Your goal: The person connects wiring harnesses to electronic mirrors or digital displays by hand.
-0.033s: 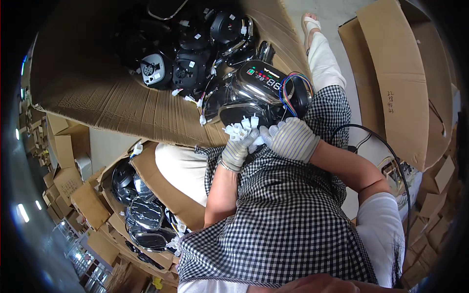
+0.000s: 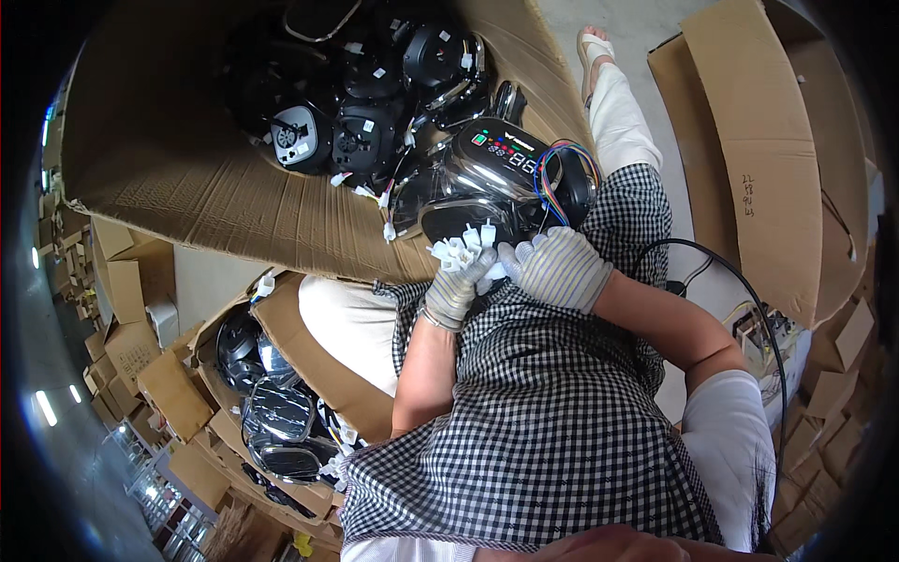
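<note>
My left hand (image 2: 456, 292), in a striped knit glove, is closed around a bunch of white plastic connectors (image 2: 461, 249). Right beside it is my right hand (image 2: 559, 269), gloved too, with its fingers curled and thumb toward the bunch; what they pinch is hidden. Just beyond both hands lies a black, glossy vehicle instrument display (image 2: 496, 161), lit with white digits and small coloured symbols. From its right side a loop of coloured wires (image 2: 540, 183) comes down to the top of my right glove. A dark, rounded display unit (image 2: 459, 219) lies between it and my left hand.
A large cardboard box (image 2: 197, 214) ahead holds several black display units (image 2: 365, 136) with white plugs. At lower left, another carton (image 2: 323, 361) holds wrapped units (image 2: 281, 412). An open carton (image 2: 758, 140) stands at right. A black cable (image 2: 749, 286) arches past my right arm.
</note>
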The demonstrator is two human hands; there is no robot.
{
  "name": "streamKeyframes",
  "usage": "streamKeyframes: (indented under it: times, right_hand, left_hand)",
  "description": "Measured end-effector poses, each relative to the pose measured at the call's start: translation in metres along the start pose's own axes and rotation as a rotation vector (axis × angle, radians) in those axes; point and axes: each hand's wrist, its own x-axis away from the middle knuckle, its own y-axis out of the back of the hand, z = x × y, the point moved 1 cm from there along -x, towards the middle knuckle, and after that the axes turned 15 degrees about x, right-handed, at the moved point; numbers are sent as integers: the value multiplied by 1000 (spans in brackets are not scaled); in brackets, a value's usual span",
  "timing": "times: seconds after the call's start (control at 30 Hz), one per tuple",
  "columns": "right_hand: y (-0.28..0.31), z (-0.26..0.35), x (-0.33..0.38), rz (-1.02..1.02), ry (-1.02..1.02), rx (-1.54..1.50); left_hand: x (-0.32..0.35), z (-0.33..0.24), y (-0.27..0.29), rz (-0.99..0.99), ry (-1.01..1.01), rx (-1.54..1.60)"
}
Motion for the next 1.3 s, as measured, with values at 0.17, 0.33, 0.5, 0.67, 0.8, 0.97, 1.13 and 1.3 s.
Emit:
streamKeyframes:
  times: [0.17, 0.33, 0.5, 0.67, 0.8, 0.97, 1.13, 1.3]
  right_hand:
    - [16, -6, -4, -63, -104, -34]
    - [23, -27, 20, -534, -412, 117]
    - [53, -23, 54, -683, -524, 55]
    - [30, -19, 81, -631, -678, 0]
    - [11, -20, 67, -675, -632, -88]
    - [-4, -17, 61, -628, -627, -149]
    - [-14, -12, 57, -626, -482, -134]
    - [-3, -3, 59, -643, -409, -80]
  left_hand:
    - [1, -3, 9, -24, -75, 16]
    - [-8, -63, 15, -110, -423, 376]
    - [12, -145, 0, -348, -1003, -440]
    - [173, -232, 18, -435, -1201, -123]
    - [314, -271, 70, -351, -1442, -72]
    - [404, -253, 97, -556, -1551, -40]
    - [469, -164, 140, -1550, -1229, -752]
    - [425, -173, 88, -2749, -286, -1339]
